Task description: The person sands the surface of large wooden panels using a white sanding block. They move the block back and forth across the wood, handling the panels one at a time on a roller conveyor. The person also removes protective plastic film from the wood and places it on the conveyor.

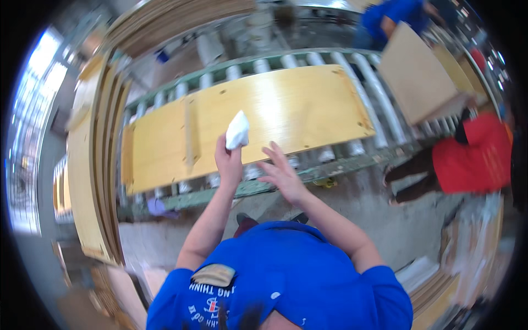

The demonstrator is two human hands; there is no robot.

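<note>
My left hand [230, 159] is closed around a white crumpled bundle [237, 131], perhaps cloth or paper, which points up and away from me. Beyond both hands a long yellow wooden panel [297, 107] lies flat on a roller conveyor, with a thin crosspiece [190, 132] across its left part and small dark holes near its edges. My right hand [283, 175] has its fingers spread and holds nothing. It hovers by the panel's near edge, to the right of the bundle.
The conveyor's green rail [341, 169] runs in front of me. Tall wooden boards [91, 181] stand on the left. At the right are a large brown board [415, 77] and a person in red [473, 154]; another in blue [396, 19] is at the far right.
</note>
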